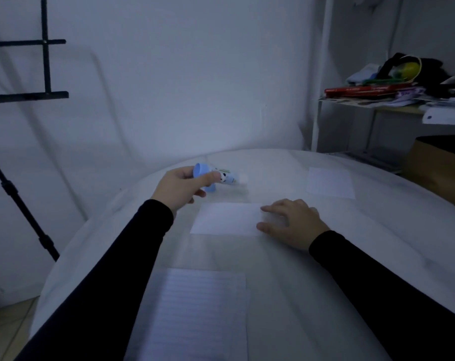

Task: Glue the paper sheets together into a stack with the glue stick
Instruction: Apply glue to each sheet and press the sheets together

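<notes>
Glue stick [225, 177] gripped in left hand [180, 187]; right hand [291, 222] lies flat on paper sheet [226, 218].

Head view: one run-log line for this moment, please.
left hand: holds glue stick | right hand: on middle sheet | stacked: none

Bare table [286, 256] between sheets; glue stick [227, 177] lies far-left.

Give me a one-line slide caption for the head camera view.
Left hand holds the glue stick while right hand presses a paper sheet flat on the table.
</notes>
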`<state>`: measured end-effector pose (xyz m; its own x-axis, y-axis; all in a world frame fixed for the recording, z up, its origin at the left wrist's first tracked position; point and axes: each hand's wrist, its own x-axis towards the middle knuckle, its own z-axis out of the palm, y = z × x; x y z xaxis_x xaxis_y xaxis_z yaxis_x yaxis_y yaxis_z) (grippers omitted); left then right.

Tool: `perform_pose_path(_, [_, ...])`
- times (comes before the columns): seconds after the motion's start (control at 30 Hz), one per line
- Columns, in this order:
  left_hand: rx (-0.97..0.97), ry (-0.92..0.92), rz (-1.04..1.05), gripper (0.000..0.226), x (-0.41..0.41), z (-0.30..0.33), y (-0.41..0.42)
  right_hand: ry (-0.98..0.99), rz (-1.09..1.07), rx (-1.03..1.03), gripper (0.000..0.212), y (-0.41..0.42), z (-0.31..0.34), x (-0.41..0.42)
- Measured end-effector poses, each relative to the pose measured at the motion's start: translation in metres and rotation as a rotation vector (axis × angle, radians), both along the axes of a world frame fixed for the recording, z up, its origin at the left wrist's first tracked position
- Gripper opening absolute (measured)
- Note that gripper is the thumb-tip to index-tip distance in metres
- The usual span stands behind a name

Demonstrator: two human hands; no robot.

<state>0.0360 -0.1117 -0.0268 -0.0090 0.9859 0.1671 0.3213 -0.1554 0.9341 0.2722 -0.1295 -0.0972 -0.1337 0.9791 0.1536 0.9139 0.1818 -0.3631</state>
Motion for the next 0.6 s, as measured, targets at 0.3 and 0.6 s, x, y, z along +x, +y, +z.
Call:
perform_pose_path(0.3, [0.057, -0.026, -0.019, 0.026, 0.013, -0.015, 0.014, -0.063, 0.145, 0.012, 0.041, -0.002, -0.002, -0.004])
perform_pose_path(0.6, [0.157, 0.153, -0.011, 0.025, 0.040, -0.032, 0.018, -0.009, 0.084, 0.055, 0.049, 0.002, -0.010, -0.011])
